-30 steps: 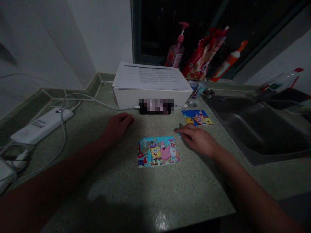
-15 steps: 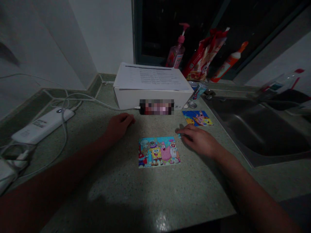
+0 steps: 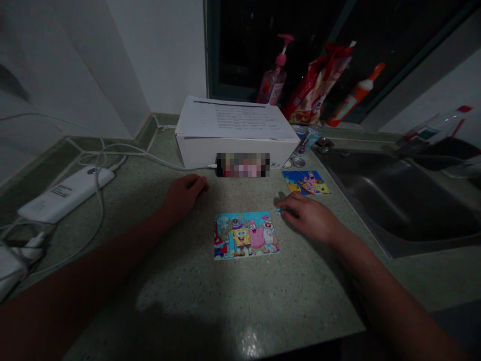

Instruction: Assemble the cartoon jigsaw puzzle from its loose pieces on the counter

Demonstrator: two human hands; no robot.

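Your right hand (image 3: 310, 218) pinches a tiny blue puzzle piece (image 3: 278, 211) just beside the puzzle (image 3: 246, 234) on the tabletop (image 3: 293, 296); it is light and thin, so hold its edges, while your left hand (image 3: 186, 195) rests curled and empty.

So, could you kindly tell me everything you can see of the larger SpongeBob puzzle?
The larger SpongeBob jigsaw puzzle lies flat on the speckled green countertop, a rectangle of what looks like printed card. SpongeBob, Patrick and other cartoon characters stand on a blue background. The right hand rests just beyond its upper right corner, apart from it.
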